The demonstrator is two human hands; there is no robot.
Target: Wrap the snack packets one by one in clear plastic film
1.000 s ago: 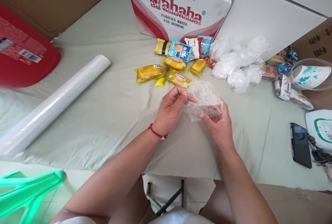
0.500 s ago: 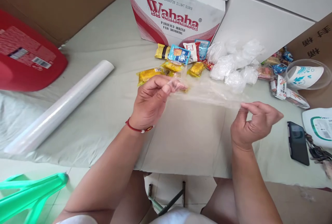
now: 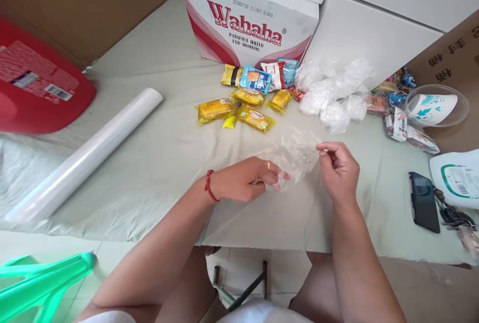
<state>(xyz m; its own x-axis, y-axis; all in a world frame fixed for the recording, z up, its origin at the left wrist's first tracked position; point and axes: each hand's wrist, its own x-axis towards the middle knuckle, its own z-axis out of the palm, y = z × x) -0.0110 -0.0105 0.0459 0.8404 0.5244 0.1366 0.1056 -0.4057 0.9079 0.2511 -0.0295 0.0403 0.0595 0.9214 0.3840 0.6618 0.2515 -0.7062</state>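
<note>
A crumpled clear plastic bag (image 3: 299,151) stretches between my two hands, just above the table. My right hand (image 3: 341,168) pinches its right edge between thumb and fingertips. My left hand (image 3: 254,178), palm down with a red bracelet at the wrist, has its fingers curled on the bag's left end; some fingertips show through the film. Beyond the hands lie several yellow-wrapped snacks (image 3: 256,117), a blue snack packet (image 3: 255,80) and a red and white packet (image 3: 274,75). Several bunched clear bags (image 3: 335,91) are heaped to their right.
A white plastic roll (image 3: 88,151) lies left, near a red container (image 3: 41,81). A Wahaha carton (image 3: 249,19) stands behind the snacks. At right are a paper cup in a clear bowl (image 3: 436,108), a phone (image 3: 424,202), keys (image 3: 454,213) and a white container (image 3: 458,178). A green stool (image 3: 48,280) stands lower left.
My left hand has turned palm down and moved right and nearer to me, closer to the right hand. The bag, formerly drawn out flat, is now bunched. The right hand shifted slightly left.
</note>
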